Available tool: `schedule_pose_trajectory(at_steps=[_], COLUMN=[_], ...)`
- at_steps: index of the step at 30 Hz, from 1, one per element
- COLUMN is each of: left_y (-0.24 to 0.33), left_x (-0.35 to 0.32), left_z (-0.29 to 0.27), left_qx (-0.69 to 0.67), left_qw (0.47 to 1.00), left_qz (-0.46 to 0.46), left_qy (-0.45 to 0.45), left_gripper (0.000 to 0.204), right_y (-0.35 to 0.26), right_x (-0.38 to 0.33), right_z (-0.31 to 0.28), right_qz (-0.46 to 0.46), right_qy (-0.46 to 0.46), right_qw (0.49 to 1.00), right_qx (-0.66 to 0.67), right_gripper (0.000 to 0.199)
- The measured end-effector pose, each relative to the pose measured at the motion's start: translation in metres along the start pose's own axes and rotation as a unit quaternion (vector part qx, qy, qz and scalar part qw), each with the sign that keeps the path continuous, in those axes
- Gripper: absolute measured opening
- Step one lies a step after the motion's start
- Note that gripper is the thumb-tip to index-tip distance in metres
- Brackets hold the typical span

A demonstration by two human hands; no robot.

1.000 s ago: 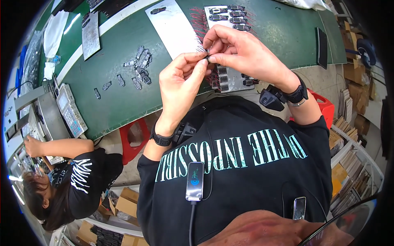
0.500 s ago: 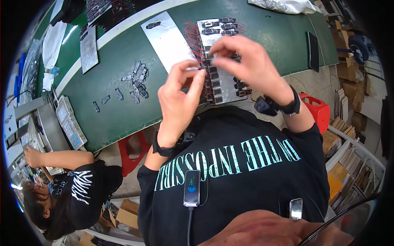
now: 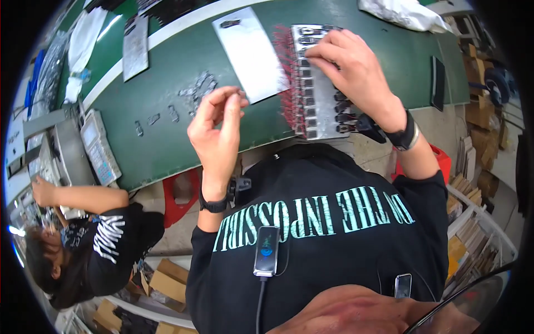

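Observation:
A metal plate [image 3: 324,106] carries rows of small black modules [image 3: 307,106], with thin red wires [image 3: 286,83] fanning out along its left side. Over the far part of this plate is my right hand [image 3: 359,69], thumb and fingers drawn together at the left row of modules; what they grip is hidden. Off to the left, above the green table, my left hand [image 3: 214,128] is closed in a pinch. Anything between those fingertips is too small to make out. Beyond it lies a pale flat sheet [image 3: 253,55] with one black module [image 3: 230,23] at its far end.
Loose modules [image 3: 203,86] lie in a heap left of the sheet on the green table [image 3: 167,150]. A dark flat device [image 3: 438,83] sits at the right edge, a white bag [image 3: 403,14] at the back. At left, a co-worker's arm [image 3: 83,197] reaches toward equipment with a keypad [image 3: 99,147].
My left hand has drawn away from the module plate to the left. My right hand has moved farther along the plate, to its far part. The whole view has shifted slightly.

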State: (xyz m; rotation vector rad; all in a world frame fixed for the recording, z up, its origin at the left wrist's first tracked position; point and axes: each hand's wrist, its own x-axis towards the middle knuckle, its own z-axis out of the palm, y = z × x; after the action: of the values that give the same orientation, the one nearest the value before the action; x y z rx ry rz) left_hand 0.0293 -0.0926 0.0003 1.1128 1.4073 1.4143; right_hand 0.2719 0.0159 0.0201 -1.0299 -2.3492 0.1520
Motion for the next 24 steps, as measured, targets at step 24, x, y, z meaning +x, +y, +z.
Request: schedule_pose_trajectory(at_steps=[24], left_y=[-0.022], left_x=[0.128], left_z=[-0.074], left_qx=[0.577], left_qw=[0.788], left_qz=[0.204], left_qy=[-0.068], left_gripper=[0.018], right_y=[-0.017], right_x=[0.072], right_z=[0.003], right_qz=[-0.101], right_qy=[-0.126], right_qw=[0.987], right_qx=[0.005], right_gripper=[0.022])
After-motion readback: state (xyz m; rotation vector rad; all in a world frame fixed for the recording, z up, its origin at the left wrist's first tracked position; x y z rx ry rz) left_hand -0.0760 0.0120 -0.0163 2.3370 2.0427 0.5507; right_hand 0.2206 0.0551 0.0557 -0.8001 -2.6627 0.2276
